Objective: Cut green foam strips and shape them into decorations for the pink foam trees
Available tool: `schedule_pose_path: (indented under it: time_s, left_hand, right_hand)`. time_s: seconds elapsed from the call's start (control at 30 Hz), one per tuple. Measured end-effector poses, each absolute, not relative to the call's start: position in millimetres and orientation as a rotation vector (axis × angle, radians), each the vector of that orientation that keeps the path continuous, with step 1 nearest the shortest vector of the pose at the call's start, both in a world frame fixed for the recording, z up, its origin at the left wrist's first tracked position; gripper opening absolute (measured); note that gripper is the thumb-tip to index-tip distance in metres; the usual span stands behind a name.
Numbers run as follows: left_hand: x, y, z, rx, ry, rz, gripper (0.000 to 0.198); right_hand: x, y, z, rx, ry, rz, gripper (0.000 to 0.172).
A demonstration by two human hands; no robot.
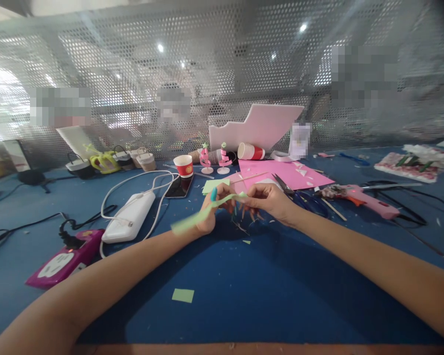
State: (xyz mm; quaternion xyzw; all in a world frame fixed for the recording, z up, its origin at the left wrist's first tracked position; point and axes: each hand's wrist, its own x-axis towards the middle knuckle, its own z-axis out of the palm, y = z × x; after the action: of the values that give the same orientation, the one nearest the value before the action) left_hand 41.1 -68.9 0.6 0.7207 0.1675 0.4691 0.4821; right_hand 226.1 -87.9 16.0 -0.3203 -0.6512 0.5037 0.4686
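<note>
A light green paper strip stretches between my two hands above the blue table. My left hand is closed on it, with the loose end hanging over the wrist toward the lower left. Something teal shows at the left thumb. At the strip's other end, my right hand pinches it between thumb and fingers. Green paper lies just behind my left hand, and a small green piece lies nearer the front edge. Thin scraps are scattered below the fingers.
Pink sheets, scissors and a pink glue gun lie at the right. A paper cup, a phone, a white power bank and a purple power strip are left. A perforated metal screen stands behind.
</note>
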Motion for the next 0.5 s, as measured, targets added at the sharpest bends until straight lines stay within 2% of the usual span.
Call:
schedule_pose_path:
  time_s: [0.17,0.37,0.5]
  left_hand:
    - [40,-72,3,1.765,0.383,1.133,0.066]
    - [41,-62,0,1.717,0.554,1.151,0.067]
    - [44,-56,3,1.622,0.680,1.043,0.066]
  right_hand:
    - [226,-88,15,-0.788,-1.600,1.158,0.030]
    - [227,-92,14,-0.878,-1.756,0.800,0.028]
    - [227,-93,14,-0.950,-1.837,0.629,0.027]
